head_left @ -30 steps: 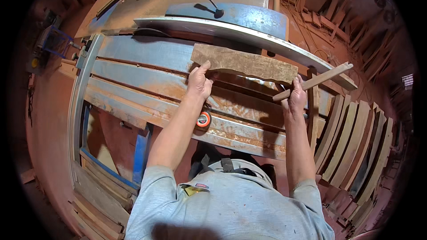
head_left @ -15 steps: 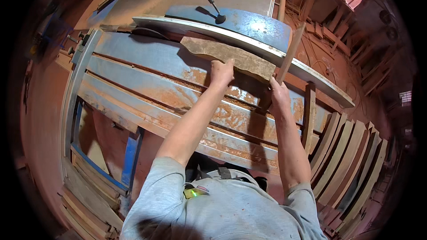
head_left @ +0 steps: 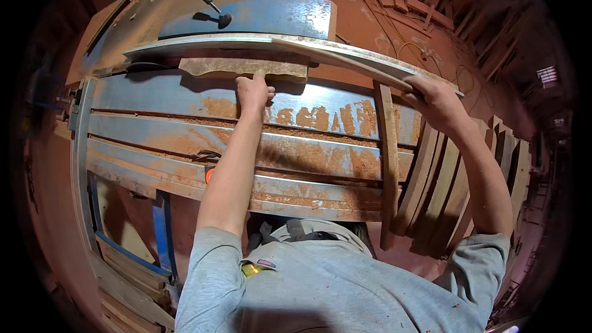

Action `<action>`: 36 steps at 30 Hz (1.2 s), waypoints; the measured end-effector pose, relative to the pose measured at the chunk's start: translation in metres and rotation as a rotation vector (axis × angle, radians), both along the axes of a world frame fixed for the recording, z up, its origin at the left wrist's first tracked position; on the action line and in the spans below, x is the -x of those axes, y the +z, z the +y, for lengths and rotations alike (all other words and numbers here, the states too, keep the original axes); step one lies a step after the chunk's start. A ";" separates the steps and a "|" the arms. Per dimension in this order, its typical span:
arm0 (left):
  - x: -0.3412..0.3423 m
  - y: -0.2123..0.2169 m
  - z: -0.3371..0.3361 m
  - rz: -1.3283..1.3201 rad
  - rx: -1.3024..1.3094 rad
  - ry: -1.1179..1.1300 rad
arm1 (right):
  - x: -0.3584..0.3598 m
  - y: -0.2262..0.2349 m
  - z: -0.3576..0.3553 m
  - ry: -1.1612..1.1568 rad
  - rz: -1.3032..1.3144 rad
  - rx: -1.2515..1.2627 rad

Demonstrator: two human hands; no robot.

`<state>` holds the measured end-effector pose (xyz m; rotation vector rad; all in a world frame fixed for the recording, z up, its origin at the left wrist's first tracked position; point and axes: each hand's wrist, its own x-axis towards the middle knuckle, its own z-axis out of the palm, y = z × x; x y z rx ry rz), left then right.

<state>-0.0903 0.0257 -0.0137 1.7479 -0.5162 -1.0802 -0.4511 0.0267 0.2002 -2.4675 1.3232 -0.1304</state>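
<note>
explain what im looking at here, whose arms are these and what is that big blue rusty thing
The picture comes from a wide fisheye camera worn on a person's head, looking down, so straight edges bend near the rim. The two bare arms coming up from the bottom are that person's own, and the grey shirt is theirs too.

The big blue surface is a metal machine table, rusty and dusted with sawdust, in a woodworking shop. The left hand presses on a rough wooden board lying flat on the table against a long pale rail. The right hand rests at the far right end of that rail, beside a narrow upright plank. More planks lean to the right, and a small black handle sticks up farther back.
</note>
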 end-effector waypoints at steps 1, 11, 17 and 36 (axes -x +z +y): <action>0.002 -0.001 -0.003 -0.002 -0.015 0.019 | 0.017 -0.004 -0.002 -0.020 0.136 0.002; 0.009 -0.003 -0.004 -0.072 -0.007 0.089 | 0.050 -0.074 -0.029 0.078 0.113 0.152; 0.012 -0.002 -0.003 -0.021 0.014 0.146 | 0.044 -0.092 -0.042 0.126 0.151 0.186; -0.068 0.012 -0.001 -0.076 -0.040 0.215 | -0.024 -0.120 -0.060 0.227 0.073 0.331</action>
